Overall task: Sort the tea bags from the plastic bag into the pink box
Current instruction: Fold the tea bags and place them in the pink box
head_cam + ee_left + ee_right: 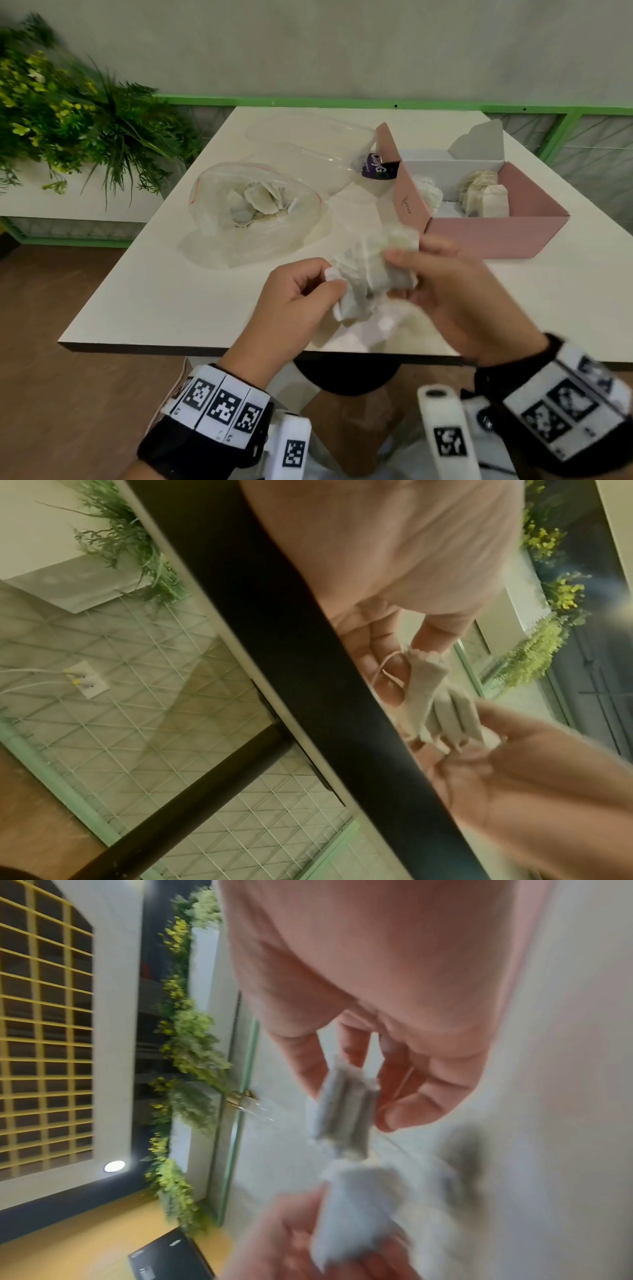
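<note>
Above the table's near edge both hands hold a clump of pale tea bags [370,274]. My left hand [330,277] pinches the clump's left end between thumb and fingers; in the left wrist view, the left hand [407,666] grips a tea bag [424,674] by its top. My right hand [404,274] grips the right side; the right wrist view shows the right hand [349,1093] pinching folded tea bags [342,1110]. An open plastic bag [212,219] with more tea bags lies to the left. The pink box [479,236] at right holds several tea bags [486,200].
A clear plastic container [308,144] sits behind the plastic bag, with a purple packet [376,168] beside the box's raised flap. Green plants [68,116] stand left of the white table [171,301]. The table's front edge runs just under my wrists.
</note>
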The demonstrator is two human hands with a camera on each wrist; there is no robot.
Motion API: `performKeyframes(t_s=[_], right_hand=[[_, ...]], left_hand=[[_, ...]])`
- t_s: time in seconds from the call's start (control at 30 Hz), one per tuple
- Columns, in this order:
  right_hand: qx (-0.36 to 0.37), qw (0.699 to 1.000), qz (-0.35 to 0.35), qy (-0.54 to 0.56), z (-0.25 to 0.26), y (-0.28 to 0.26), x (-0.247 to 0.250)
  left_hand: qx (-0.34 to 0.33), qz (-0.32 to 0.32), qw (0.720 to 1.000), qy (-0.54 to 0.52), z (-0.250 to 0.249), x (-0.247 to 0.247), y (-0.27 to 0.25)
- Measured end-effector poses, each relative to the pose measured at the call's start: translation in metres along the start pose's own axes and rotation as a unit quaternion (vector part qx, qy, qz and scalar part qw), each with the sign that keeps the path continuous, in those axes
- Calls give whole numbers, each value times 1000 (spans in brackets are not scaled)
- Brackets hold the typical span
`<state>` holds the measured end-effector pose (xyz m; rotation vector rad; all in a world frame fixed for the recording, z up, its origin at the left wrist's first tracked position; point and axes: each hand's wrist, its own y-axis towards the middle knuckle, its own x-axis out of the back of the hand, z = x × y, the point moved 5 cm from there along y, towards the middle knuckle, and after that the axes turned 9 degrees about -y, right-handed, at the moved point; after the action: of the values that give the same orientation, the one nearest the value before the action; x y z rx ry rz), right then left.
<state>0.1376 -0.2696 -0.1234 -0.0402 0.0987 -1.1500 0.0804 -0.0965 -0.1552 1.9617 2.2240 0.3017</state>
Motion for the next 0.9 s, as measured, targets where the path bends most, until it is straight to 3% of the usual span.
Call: performKeyframes(t_s=[0.17, 0.27, 0.37, 0.53, 0.63, 0.9], right_hand=[[44, 995, -56, -63, 63, 24, 1], [53, 998, -13, -41, 77, 33, -15], [21, 999, 35, -22, 64, 33, -29], [-21, 990, 50, -128, 16, 15, -31], [-11, 986, 32, -163, 1, 9, -24], [28, 995, 3, -98, -13, 3, -30]], left_hand=[[13, 26, 997, 67, 5, -5, -1], [-17, 42, 996, 82, 2, -7, -1], [-10, 24, 998, 50, 5, -2, 0], [4, -21, 998, -52, 6, 7, 2], [14, -18, 996, -91, 3, 9, 2], [4, -25, 989, -148, 0, 11, 3]])
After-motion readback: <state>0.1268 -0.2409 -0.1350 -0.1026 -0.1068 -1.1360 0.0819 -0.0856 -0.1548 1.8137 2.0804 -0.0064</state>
